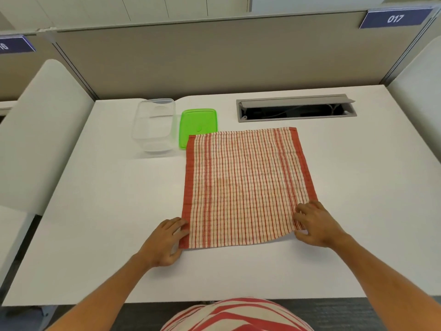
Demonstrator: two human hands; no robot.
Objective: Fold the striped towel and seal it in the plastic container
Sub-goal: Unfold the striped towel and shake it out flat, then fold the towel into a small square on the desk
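Left hand [167, 240] pinches near-left corner of red-and-cream striped cloth towel [245, 187]; right hand [315, 223] grips near-right corner. Towel flat on white worktop [95, 223], far-left corner overlapping green plastic lid [198, 123] beside clear plastic container [154, 126]. Blue sign [395, 18] reads "017".

White desk [334, 235], striped towel [245, 185], clear container [154, 125], green lid [198, 123]

towel [245, 187] flat on desk [95, 223], lid [199, 120] behind its corner, container [154, 126] left of lid
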